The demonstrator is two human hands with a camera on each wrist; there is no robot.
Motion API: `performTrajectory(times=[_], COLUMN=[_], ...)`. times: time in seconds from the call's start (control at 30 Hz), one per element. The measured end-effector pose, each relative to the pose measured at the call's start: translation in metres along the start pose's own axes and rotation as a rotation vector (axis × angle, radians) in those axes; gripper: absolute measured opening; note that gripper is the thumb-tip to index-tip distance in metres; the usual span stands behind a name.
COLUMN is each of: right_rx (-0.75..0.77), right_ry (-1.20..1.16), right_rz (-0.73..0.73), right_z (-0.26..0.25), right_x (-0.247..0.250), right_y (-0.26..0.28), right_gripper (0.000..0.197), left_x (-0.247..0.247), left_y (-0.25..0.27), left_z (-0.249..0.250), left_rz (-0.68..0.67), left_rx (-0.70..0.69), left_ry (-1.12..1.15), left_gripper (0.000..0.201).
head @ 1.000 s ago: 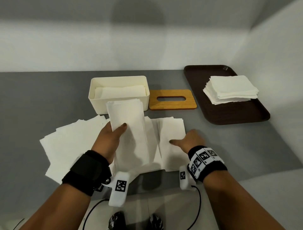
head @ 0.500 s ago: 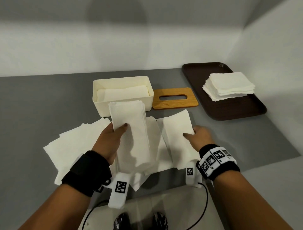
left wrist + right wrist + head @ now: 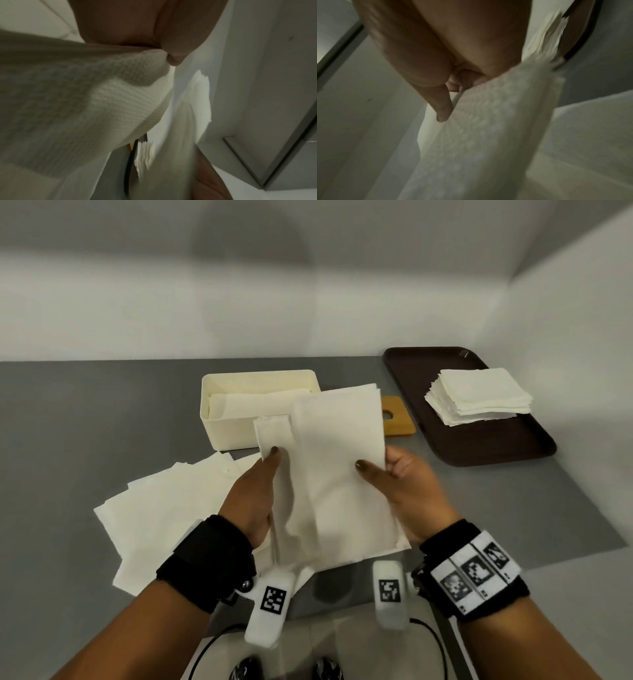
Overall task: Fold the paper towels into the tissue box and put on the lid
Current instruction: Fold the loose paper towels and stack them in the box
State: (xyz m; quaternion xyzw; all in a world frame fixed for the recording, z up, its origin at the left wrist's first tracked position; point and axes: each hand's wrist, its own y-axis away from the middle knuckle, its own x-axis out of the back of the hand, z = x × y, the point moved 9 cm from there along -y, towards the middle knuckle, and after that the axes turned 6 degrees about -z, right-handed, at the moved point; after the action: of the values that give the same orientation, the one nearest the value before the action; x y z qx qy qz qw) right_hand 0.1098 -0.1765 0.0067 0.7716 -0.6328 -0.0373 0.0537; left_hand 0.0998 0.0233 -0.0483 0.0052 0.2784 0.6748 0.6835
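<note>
A wide folded paper towel (image 3: pixel 339 474) and a narrower folded stack (image 3: pixel 274 436) are hanging lifted above the table. The cream tissue box (image 3: pixel 239 433) is sitting open mid-table, the wooden lid (image 3: pixel 399 422) lying flat beside it.

One box (image 3: pixel 236 426), one lid (image 3: pixel 397 419), one tray (image 3: pixel 534 446)

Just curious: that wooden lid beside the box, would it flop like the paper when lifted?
Probably not. The wooden lid looks like a flat, rigid board, so it should stay stiff. The folded towels sag between both hands, so they seem floppy. The lid's slot might offer a grip.
</note>
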Motion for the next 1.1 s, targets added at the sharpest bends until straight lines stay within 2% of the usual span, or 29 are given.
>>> performTrajectory(times=[0.13, 0.3, 0.37, 0.43, 0.5, 0.6, 0.67, 0.77, 0.9, 0.93, 1.0, 1.1], right_rx=[0.001, -0.003, 0.001, 0.003, -0.035, -0.158, -0.179, -0.168, -0.119, -0.107, -0.088, -0.06], right_ry=[0.118, 0.258, 0.335, 0.423, 0.337, 0.114, 0.07, 0.015, -0.02, -0.033, -0.005, 0.082], right_rz=[-0.026, -0.059, -0.013, 0.123, 0.165, -0.004, -0.101, -0.132, -0.098, -0.102, -0.143, -0.197], right_z=[0.01, 0.012, 0.009, 0.004, 0.004, 0.013, 0.019, 0.021, 0.009, 0.004, -0.006, -0.015], right_x=[-0.028, -0.043, -0.041, -0.029, -0.023, -0.046, -0.061, -0.068, -0.048, -0.042, -0.033, -0.029], right_y=[-0.009, -0.015, -0.017, -0.017, -0.017, -0.015, -0.014, -0.015, -0.026, -0.029, -0.034, -0.036], right_gripper=[0.023, 0.022, 0.019, 0.029, 0.041, 0.044, 0.039, 0.033, 0.064, 0.064, 0.051, 0.029], left_x=[-0.009, -0.016, -0.014, -0.009, -0.008, -0.013, -0.015, -0.011, -0.015, -0.019, -0.026, -0.031], left_y=[0.002, 0.01, 0.011, 0.01, 0.011, 0.011, 0.009, 0.008, 0.009, 0.01, 0.013, 0.015], left_z=[0.008, 0.018, 0.019, 0.02, 0.02, 0.022, 0.022, 0.027, 0.032, 0.031, 0.028, 0.025], left_rz=[-0.008, -0.049, -0.041, -0.013, -0.014, -0.035, -0.034, -0.016, -0.166, -0.222, -0.318, -0.382], left_rx=[-0.048, -0.126, -0.17, -0.196, -0.202, -0.199, -0.212, -0.249, -0.222, -0.198, -0.164, -0.144], left_ry=[0.027, -0.084, -0.109, -0.092, -0.063, -0.047, -0.058, -0.093, -0.256, -0.337, -0.488, -0.615], left_gripper=[0.04, 0.039, 0.032, 0.022, 0.02, 0.026, 0.029, 0.028, 0.032, 0.031, 0.027, 0.019])
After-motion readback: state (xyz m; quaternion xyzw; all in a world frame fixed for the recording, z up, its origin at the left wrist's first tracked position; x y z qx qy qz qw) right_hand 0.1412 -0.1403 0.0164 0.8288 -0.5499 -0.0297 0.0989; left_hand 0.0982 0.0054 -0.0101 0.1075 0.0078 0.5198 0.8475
